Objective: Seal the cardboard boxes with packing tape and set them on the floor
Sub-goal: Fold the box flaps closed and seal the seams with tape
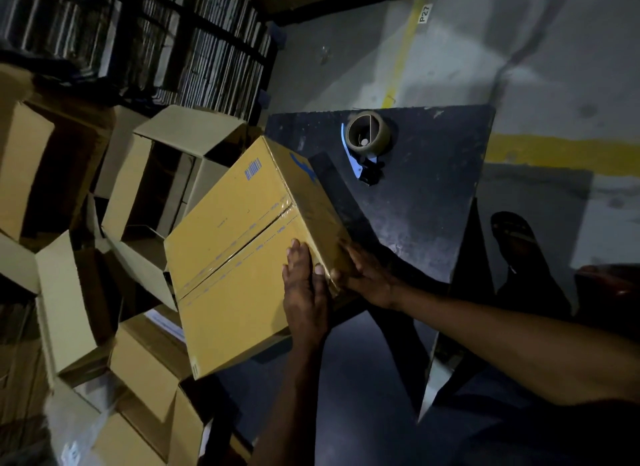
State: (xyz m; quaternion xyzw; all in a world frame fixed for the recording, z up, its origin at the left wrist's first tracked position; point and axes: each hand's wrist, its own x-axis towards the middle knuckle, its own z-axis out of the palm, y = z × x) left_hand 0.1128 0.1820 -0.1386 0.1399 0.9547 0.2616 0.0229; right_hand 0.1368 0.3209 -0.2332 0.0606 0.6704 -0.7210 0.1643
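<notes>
Head view, nearest first: two bare forearms reach in from the lower right toward a sealed cardboard box. The left hand lies flat on the box's top face, fingers straight and together, palm pressing down near the corner closest to the person. The right hand cups the side face at that same corner, fingers spread along the cardboard; the box is clamped between the two hands. It sits tilted, with its right side over the edge of a dark table and the rest hanging out to the left above the floor boxes. A strip of clear tape runs along the centre seam where the flaps meet.

Left of and below the held box, several open boxes stand crowded together with flaps up. Farther back on the table, well apart from the hands, rests a tape dispenser carrying a brown roll. Beyond the table lies grey concrete floor marked with a yellow line, and a sandalled foot shows at the right.
</notes>
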